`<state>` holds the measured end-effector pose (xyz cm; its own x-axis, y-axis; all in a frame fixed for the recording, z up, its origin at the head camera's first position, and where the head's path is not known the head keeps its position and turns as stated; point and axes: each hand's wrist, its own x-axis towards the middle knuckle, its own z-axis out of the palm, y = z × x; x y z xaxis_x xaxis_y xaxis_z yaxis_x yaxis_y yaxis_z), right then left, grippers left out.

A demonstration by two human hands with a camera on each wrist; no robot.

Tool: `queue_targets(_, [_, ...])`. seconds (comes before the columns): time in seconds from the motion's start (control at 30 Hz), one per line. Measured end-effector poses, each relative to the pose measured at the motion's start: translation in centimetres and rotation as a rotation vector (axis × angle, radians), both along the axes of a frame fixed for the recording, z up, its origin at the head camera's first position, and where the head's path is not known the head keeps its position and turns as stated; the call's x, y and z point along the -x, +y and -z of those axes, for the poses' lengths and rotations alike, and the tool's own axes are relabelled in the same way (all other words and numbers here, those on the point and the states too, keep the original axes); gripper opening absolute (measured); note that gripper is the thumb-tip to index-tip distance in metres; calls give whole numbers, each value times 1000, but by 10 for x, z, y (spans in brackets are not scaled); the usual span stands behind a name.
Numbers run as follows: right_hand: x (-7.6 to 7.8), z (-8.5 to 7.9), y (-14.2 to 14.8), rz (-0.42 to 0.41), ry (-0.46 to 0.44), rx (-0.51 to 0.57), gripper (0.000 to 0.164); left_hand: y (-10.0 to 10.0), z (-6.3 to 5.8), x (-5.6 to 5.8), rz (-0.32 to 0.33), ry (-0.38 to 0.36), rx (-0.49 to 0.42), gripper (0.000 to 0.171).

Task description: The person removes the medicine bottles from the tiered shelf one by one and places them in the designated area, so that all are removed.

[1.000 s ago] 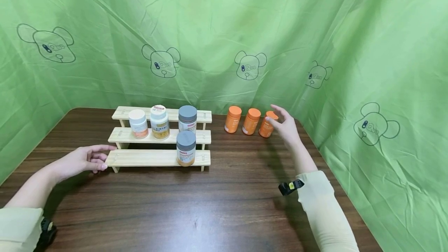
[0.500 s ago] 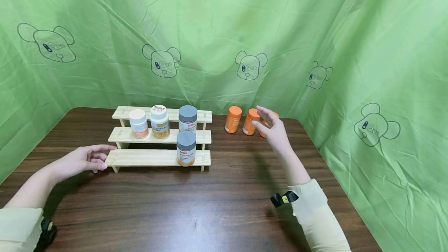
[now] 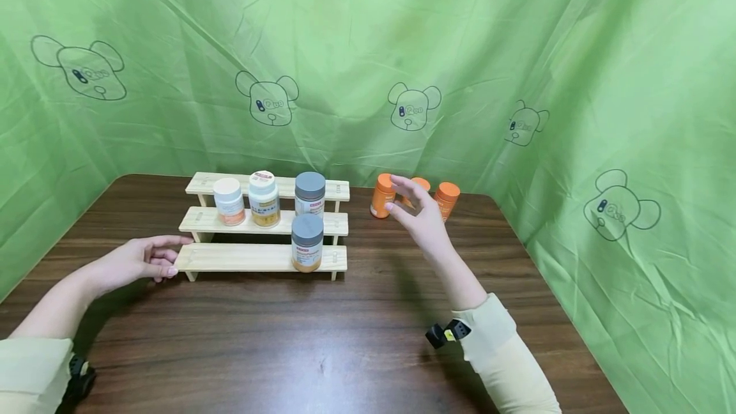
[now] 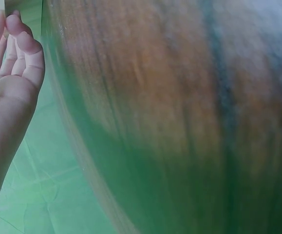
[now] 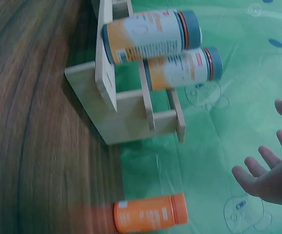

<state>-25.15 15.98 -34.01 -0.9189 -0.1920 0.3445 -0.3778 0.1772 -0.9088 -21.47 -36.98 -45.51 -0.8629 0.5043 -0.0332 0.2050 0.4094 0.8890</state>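
My left hand (image 3: 135,264) pinches the left end of the lowest board of a three-tier wooden rack (image 3: 236,257), thumb in front. In the left wrist view that hand (image 4: 14,83) has thumb and fingertips meeting at a pale wooden edge. My right hand (image 3: 422,222), fingers spread and holding nothing, is beside the leftmost orange bottle (image 3: 381,200). It partly covers the middle orange bottle (image 3: 422,184); a third orange bottle (image 3: 448,198) stands to its right. In the right wrist view, the relaxed hand (image 5: 274,178) is apart from an orange bottle (image 5: 145,213).
Two grey-lidded jars stand at the rack's right: a front jar (image 3: 307,248) on the lowest board, another jar (image 3: 310,191) behind. A white-capped bottle (image 3: 229,203) and a white-and-gold bottle (image 3: 264,202) share the middle board. Green cloth (image 3: 345,50) surrounds the dark wooden table (image 3: 259,337).
My right hand has moved left along the orange bottles, from the rightmost one to the leftmost. The left hand has kept its hold on the rack.
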Motion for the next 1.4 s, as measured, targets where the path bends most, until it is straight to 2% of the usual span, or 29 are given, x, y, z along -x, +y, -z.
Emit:
queue_targets(0.23, [-13,-14,-28,-97,4,91,51,-2,1,-1,-7,6,-15,60])
queue_targets(0.3, [-17,-18,-34,-106,4,87,50,-2,1,-1,-11,6,-7,61])
queue_targets(0.47, [-16,-18,-45,-112,6,39,49,1,1,1,-13,-5,5,62])
queue_targets(0.7, [0,-7,-62,-156,27,-1,49,1,-1,0,-1,-14,-2,62])
queue_targets(0.97, [5,-10,-81,-200,-60,-29,51,-1,0,0,12,-10,-11,61])
queue_targets(1.2, [35,15,-94,-207,-89,26,46,-2,2,1,25,-14,-15,62])
queue_targets(1.4, [43,20,-106,-221,-79,33,44,-2,1,1,26,-19,-28,62])
